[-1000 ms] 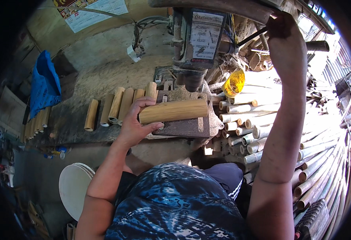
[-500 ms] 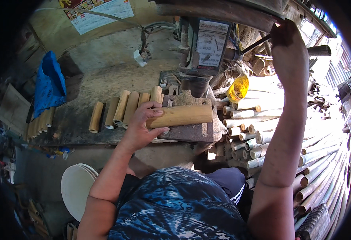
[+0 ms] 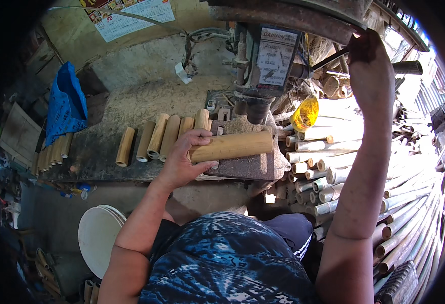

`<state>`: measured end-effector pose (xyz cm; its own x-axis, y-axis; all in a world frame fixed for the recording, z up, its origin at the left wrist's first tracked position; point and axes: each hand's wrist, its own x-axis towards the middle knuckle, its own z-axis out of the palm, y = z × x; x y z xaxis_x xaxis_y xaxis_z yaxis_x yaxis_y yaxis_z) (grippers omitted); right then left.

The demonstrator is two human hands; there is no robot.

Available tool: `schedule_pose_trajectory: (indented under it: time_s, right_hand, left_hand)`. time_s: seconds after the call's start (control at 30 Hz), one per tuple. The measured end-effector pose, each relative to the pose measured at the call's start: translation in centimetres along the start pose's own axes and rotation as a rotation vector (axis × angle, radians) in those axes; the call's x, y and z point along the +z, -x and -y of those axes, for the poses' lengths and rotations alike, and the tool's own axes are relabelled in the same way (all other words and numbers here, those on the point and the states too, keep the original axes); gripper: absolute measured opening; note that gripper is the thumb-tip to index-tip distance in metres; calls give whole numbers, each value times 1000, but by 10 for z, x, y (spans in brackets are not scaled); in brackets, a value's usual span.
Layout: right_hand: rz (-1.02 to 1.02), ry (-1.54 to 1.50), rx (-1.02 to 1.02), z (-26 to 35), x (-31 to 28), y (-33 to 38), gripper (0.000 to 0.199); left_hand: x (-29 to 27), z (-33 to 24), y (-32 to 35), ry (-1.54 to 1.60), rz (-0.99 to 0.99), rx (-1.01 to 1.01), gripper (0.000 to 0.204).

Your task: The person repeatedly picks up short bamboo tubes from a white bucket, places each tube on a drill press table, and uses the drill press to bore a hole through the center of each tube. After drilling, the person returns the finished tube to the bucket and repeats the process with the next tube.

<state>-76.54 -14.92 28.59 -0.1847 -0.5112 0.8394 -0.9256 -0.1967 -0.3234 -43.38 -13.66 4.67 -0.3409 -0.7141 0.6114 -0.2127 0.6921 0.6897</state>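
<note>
The bamboo section point(image 3: 231, 146) is held flat across the drill press table point(image 3: 255, 164) under the spindle, clasped at its near end by the left hand point(image 3: 184, 157). The feed lever point(image 3: 329, 58) is apparently gripped by the closed right hand point(image 3: 367, 66); the piece should be kept steady and the lever eased down slowly.

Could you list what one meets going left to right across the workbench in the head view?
Blue plastic bag → row of short cut bamboo tubes → left hand → long bamboo tube → yellow cup → right hand on a dark lever.
</note>
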Motion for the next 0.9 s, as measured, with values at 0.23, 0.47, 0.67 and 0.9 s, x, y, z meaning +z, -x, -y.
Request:
schedule_pose_trajectory:
  time_s: [0.23,0.47,0.67,0.9]
  right_hand:
    - [-27,14,4,1,1,3,30]
    - [-21,60,33,9,-4,10,27]
    - [-23,-83,-15,12,-20,59,17]
    - [-67,-172,-30,5,-16,100,15]
  left_hand:
    - [-5,-17,-11,55,57,-196,52]
    - [-12,-29,-21,34,167,-401,53]
    - [-18,-18,-28,63,219,-427,52]
    - [-20,-16,-31,66,244,-400,51]
